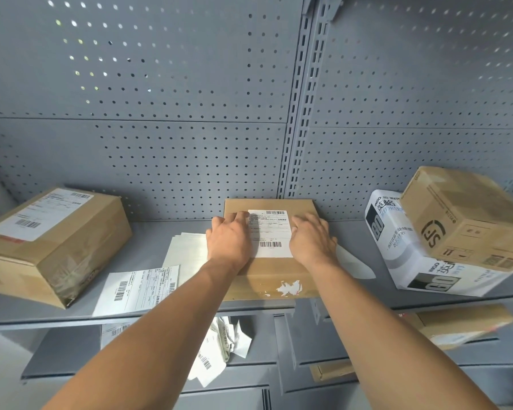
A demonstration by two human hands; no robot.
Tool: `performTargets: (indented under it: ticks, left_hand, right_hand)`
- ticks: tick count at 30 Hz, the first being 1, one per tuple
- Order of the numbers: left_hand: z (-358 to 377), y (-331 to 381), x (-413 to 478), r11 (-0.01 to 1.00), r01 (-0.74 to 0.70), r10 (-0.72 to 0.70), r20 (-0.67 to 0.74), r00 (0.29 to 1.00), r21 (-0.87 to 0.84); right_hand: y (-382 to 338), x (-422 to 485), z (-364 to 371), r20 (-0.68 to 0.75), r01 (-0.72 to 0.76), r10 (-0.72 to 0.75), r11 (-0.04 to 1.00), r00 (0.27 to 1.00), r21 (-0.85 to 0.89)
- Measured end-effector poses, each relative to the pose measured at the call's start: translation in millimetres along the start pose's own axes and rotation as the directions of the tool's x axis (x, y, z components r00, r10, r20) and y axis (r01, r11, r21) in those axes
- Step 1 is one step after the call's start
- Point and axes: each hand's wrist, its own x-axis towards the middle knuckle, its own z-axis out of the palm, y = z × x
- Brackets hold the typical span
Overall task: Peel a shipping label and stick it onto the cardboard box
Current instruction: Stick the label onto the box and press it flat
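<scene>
A flat cardboard box (pixel 274 276) lies on the grey shelf in the middle of the head view. A white shipping label (pixel 270 233) with barcodes lies flat on its top. My left hand (pixel 228 241) rests palm down on the label's left edge, fingers spread. My right hand (pixel 311 238) presses flat on the label's right edge. Neither hand grips anything. A torn white patch (pixel 289 287) marks the box's near end.
More labels (pixel 137 288) and backing sheets (pixel 187 251) lie left of the box. A labelled carton (pixel 54 244) stands far left. At right, a brown box (pixel 468 217) leans on a white carton (pixel 412 261). Crumpled backing papers (pixel 219 347) sit on lower shelves. Pegboard wall (pixel 190 128) behind.
</scene>
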Motion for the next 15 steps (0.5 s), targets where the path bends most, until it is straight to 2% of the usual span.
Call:
performTargets:
  ticks: [9,15]
  left_hand:
    - [-5.2,6.6,-4.9,0.998,-0.005,0.004,0.014,1.000,0.070]
    - [-6.0,7.4,-3.6,0.999,0.013,-0.014,0.002,1.000,0.046]
  right_hand:
    - [-3.6,-3.1,1.0,0.013,0.011,-0.010,0.997,1.000,-0.076]
    - [-3.2,-2.3,-0.8,-0.022,0.007,-0.008,0.999,1.000,-0.047]
